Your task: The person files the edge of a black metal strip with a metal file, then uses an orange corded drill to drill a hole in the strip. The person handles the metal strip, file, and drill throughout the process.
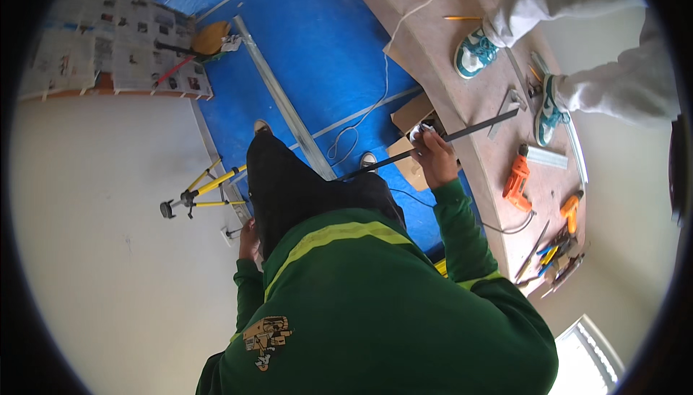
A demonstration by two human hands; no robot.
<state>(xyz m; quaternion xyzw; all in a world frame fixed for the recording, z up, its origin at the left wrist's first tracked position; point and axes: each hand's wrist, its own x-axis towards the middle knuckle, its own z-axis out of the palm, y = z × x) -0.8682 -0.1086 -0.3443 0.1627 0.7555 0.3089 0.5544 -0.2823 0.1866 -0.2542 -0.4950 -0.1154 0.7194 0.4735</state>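
Observation:
My right hand (437, 160) is closed round a long, thin dark strip (482, 126), which slants from my thigh up over the pale ledge. A small shiny silvery thing (419, 132) shows at the fingertips; its kind I cannot make out. Low by the wall on the left is my left hand (249, 240), partly hidden by my leg and sleeve, its fingers too small to read. Closest to it is a wall socket (226, 237) with a dark plug (233, 233). Beneath the strip stands an open cardboard box (413, 115).
Another person in pale trousers and teal-and-white shoes (476, 52) stands on the ledge (462, 99). An orange drill (517, 182), another orange tool (570, 211) and several hand tools lie there. A yellow tripod (209, 189) leans left. Metal profiles (281, 99) and a white cable (387, 70) cross the blue floor covering (332, 41).

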